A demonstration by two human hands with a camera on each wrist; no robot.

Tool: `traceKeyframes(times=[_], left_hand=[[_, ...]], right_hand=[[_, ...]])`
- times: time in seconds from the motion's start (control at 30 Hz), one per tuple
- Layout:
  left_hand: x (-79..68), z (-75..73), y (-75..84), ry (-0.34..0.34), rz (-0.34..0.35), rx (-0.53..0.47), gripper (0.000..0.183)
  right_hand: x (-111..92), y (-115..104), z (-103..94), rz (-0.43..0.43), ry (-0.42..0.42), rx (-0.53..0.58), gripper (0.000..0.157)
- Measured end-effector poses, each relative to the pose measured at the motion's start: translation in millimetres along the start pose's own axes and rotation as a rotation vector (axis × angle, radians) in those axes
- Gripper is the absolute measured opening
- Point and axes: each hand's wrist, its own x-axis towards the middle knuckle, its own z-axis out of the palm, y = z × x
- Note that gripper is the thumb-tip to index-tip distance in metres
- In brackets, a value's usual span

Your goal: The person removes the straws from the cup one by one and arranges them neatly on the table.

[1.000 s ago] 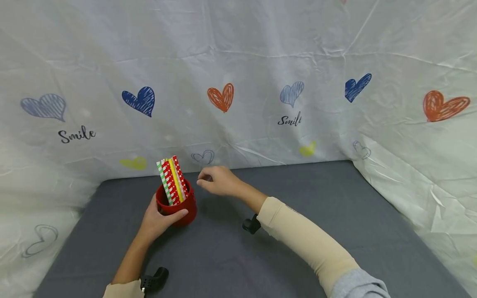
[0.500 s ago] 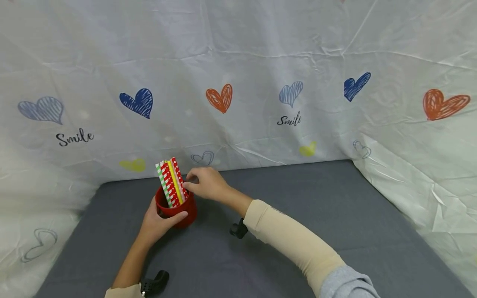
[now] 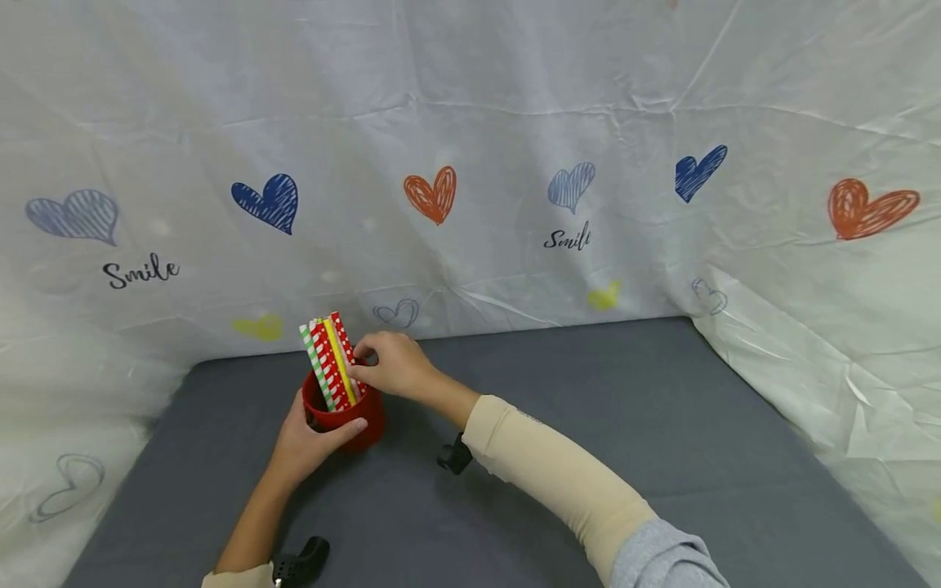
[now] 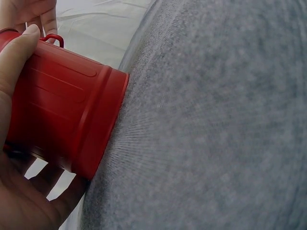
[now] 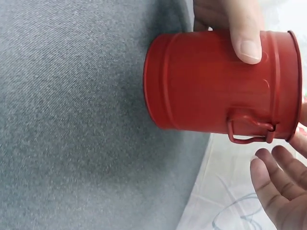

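Note:
A small red metal bucket (image 3: 365, 423) stands on the grey tabletop with a bundle of patterned paper straws (image 3: 328, 363) leaning in it. The straws are red with white dots, green-striped, and yellow. My left hand (image 3: 307, 441) grips the bucket's near left side, the thumb across its front and the fingers behind, as the left wrist view shows. At the rim, my right hand (image 3: 397, 364) pinches a straw on the bundle's right side between thumb and index finger. In the right wrist view its other fingers (image 5: 283, 175) curl loosely beside the bucket's wire handle (image 5: 249, 140). The straws' lower ends are hidden inside.
A grey cloth covers the tabletop (image 3: 559, 392). Behind it hangs a pale curtain (image 3: 485, 98) printed with hearts and "Smile", which also closes off the left and right sides. Black wrist cameras (image 3: 303, 562) are strapped to both forearms.
My right hand has moved left from beside the bucket to the straws, and its thumb and index finger have closed on one. The left hand keeps holding the bucket.

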Motion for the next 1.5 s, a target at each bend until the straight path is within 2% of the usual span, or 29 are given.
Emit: traceKeyframes(times=[0.13, 0.3, 0.57, 0.67, 0.87, 1.2, 1.5], left_hand=[[2.5, 0.4, -0.2, -0.001, 0.008, 0.007, 0.099], [3.6, -1.5, -0.6, 0.003, 0.027, 0.001, 0.1], [-1.3, -8.5, 0.6, 0.005, 0.017, 0.017, 0.102], [-1.6, -9.2, 0.6, 0.005, 0.013, 0.016, 0.101], [-1.1, -8.4, -0.1, 0.005, 0.005, 0.013, 0.099], [-0.2, -2.5, -3.5, -0.01, 0.02, -0.01, 0.097], [0.1, -1.2, -3.7, -0.007, 0.007, -0.025, 0.096]], right_hand=[[6, 2, 3.2, 0.023, 0.02, 0.028, 0.031], [12, 2, 7.9, 0.036, 0.006, 0.09, 0.032], [15, -2, 15.6, -0.049, 0.041, 0.127, 0.026], [15, -3, 16.7, -0.065, 0.037, 0.099, 0.021], [14, -5, 17.2, -0.084, -0.026, -0.009, 0.016], [13, -8, 12.8, -0.006, -0.144, -0.042, 0.014], [10, -8, 14.4, 0.031, -0.109, 0.03, 0.012]])
